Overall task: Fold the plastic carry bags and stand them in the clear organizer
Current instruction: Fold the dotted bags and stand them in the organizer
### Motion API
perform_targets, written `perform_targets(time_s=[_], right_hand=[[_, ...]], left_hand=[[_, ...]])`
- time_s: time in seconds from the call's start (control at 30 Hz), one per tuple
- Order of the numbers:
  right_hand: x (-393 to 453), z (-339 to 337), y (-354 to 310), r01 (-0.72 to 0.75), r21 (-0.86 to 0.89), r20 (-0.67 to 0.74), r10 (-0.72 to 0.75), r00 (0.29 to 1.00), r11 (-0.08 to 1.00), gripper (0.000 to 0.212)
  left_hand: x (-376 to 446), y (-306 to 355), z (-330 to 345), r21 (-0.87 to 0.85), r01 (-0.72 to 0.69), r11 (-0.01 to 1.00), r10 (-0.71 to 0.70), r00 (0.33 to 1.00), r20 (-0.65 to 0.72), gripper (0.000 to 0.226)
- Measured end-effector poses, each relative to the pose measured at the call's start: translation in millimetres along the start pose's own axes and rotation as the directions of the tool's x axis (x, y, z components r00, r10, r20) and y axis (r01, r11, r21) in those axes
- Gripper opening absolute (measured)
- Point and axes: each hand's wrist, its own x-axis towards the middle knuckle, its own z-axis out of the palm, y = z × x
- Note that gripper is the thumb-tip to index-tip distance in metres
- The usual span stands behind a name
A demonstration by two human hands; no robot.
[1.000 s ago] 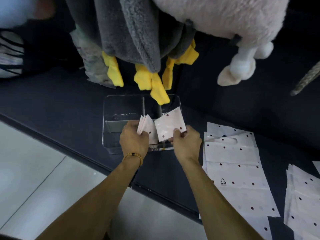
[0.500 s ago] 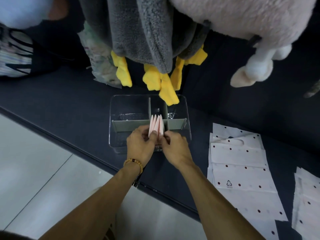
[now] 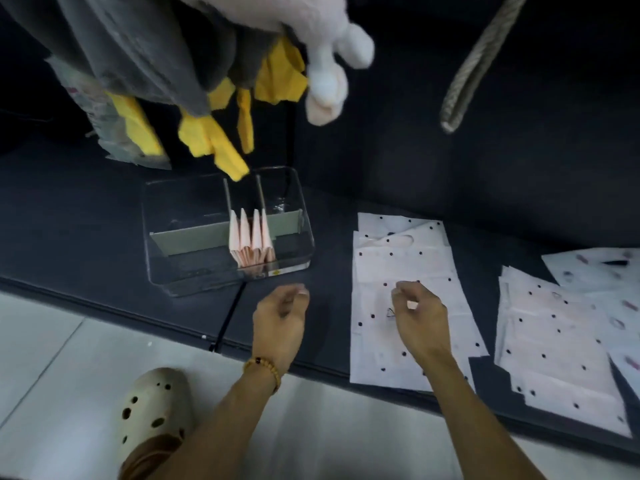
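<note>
- Four folded bags [image 3: 251, 239] stand upright, side by side, in the middle front compartment of the clear organizer [image 3: 180, 275], which sits on the dark counter [image 3: 86, 216].
- Just right of the organizer lies a stack of flat dotted bags [image 3: 398, 258]; another pile of flat bags [image 3: 554, 341] lies further right.
- Left hand [image 3: 278, 315] hovers near the organizer's front, fingers loosely curled, holding nothing.
- Right hand [image 3: 417, 308] hovers over the stack, likewise loose and holding nothing.

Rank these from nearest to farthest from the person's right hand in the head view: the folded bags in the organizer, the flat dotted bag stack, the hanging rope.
From the right hand:
1. Flat dotted bag stack: directly beneath the hand.
2. Folded bags: up-left, standing in the clear organizer.
3. Hanging rope: far above, top right.
</note>
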Motion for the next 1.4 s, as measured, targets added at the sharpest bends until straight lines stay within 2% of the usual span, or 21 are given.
perform_targets(time_s=[0.07, 0.13, 0.23, 0.3, 0.37, 0.47, 0.53, 0.67, 0.73, 0.8, 0.87, 0.93, 1.0, 1.07, 1.13, 1.2, 1.23, 1.3, 1.37, 1.4], right_hand=[[-0.4, -24.9, 33.6, -0.054, -0.133, -0.029, 0.051, 0.998, 0.990, 0.037], [1.3, -41.7, 60.1, -0.045, -0.263, 0.012, 0.050, 0.999, 0.964, 0.053], [6.7, -48.6, 84.1, 0.065, -0.449, 0.204, 0.031, 0.978, 0.891, 0.073], [8.5, -46.1, 92.4, 0.135, -0.491, 0.256, -0.006, 0.967, 0.861, 0.068], [7.8, -41.6, 96.4, 0.152, -0.496, 0.203, -0.056, 0.978, 0.855, 0.055], [4.4, -35.9, 99.3, 0.136, -0.479, 0.095, -0.103, 0.990, 0.867, 0.036], [4.0, -35.0, 100.0, 0.148, -0.490, 0.083, -0.123, 0.989, 0.859, 0.030], [0.3, -41.1, 92.2, 0.165, -0.450, 0.025, -0.173, 0.985, 0.878, 0.025], [-6.7, -42.8, 78.8, 0.191, -0.392, -0.024, -0.218, 0.976, 0.900, 0.037], [-13.7, -42.2, 61.2, 0.264, -0.352, 0.060, -0.260, 0.964, 0.898, 0.060], [-21.3, -38.8, 45.1, 0.364, -0.417, 0.229, -0.292, 0.929, 0.832, 0.071], [-26.8, -32.5, 34.1, 0.457, -0.499, 0.334, -0.322, 0.886, 0.737, 0.062], [-31.9, -27.2, 27.8, 0.475, -0.489, 0.372, -0.319, 0.872, 0.731, 0.049], [-37.5, -26.5, 22.5, 0.377, -0.349, 0.392, -0.232, 0.890, 0.858, 0.037], [-41.7, -30.6, 18.4, 0.088, -0.032, 0.406, -0.067, 0.912, 0.996, 0.023], [-44.4, -34.3, 15.8, -0.136, 0.290, 0.429, -0.002, 0.903, 0.947, 0.023], [-45.3, -33.5, 16.2, -0.184, 0.350, 0.447, 0.009, 0.895, 0.919, 0.026], [-48.4, -27.2, 15.6, -0.207, 0.311, 0.458, 0.044, 0.888, 0.928, 0.022], [-50.8, -17.7, 15.9, -0.182, 0.153, 0.386, 0.111, 0.916, 0.971, 0.006], [-50.8, -13.1, 17.8, -0.172, 0.095, 0.340, 0.130, 0.931, 0.981, 0.005]], left_hand=[[-4.2, -4.4, 23.0, 0.201, -0.129, 0.971, 0.100, 0.984, 0.145, 0.012], [-3.3, -7.1, 45.7, 0.385, -0.294, 0.875, 0.164, 0.928, 0.335, 0.028], [6.3, -12.7, 74.7, 0.550, -0.541, 0.637, 0.112, 0.770, 0.628, 0.067], [14.0, -20.1, 88.1, 0.579, -0.687, 0.438, 0.049, 0.662, 0.748, 0.080], [20.2, -28.1, 94.8, 0.574, -0.755, 0.317, 0.025, 0.612, 0.790, 0.075], [21.1, -34.2, 102.1, 0.588, -0.763, 0.268, 0.099, 0.629, 0.771, 0.050], [18.9, -34.5, 107.3, 0.601, -0.762, 0.240, 0.168, 0.642, 0.748, 0.035], [13.9, -30.7, 112.5, 0.581, -0.766, 0.277, 0.230, 0.639, 0.734, 0.029], [12.4, -23.9, 104.6, 0.568, -0.756, 0.326, 0.285, 0.652, 0.703, 0.026], [12.9, -12.0, 88.6, 0.555, -0.727, 0.403, 0.327, 0.681, 0.655, 0.023], [15.8, -0.6, 64.5, 0.514, -0.667, 0.539, 0.299, 0.722, 0.624, 0.017], [19.2, 6.5, 34.0, 0.472, -0.579, 0.665, 0.191, 0.743, 0.641, 0.013], [19.6, 8.0, 4.5, 0.476, -0.507, 0.718, 0.082, 0.742, 0.666, 0.017], [19.3, 3.2, -17.7, 0.483, -0.400, 0.779, -0.001, 0.769, 0.639, 0.022], [18.2, -2.4, -31.4, 0.470, -0.256, 0.844, -0.078, 0.810, 0.582, 0.022], [17.3, -9.2, -39.2, 0.439, -0.106, 0.892, -0.155, 0.842, 0.518, 0.023], [16.6, -12.8, -41.8, 0.407, -0.041, 0.912, -0.180, 0.854, 0.489, 0.023], [14.7, -18.4, -44.4, 0.352, 0.020, 0.936, -0.189, 0.872, 0.452, 0.023], [12.6, -19.3, -41.3, 0.322, 0.021, 0.947, -0.166, 0.888, 0.429, 0.023], [12.0, -18.0, -38.1, 0.314, 0.014, 0.949, -0.147, 0.903, 0.404, 0.023]])
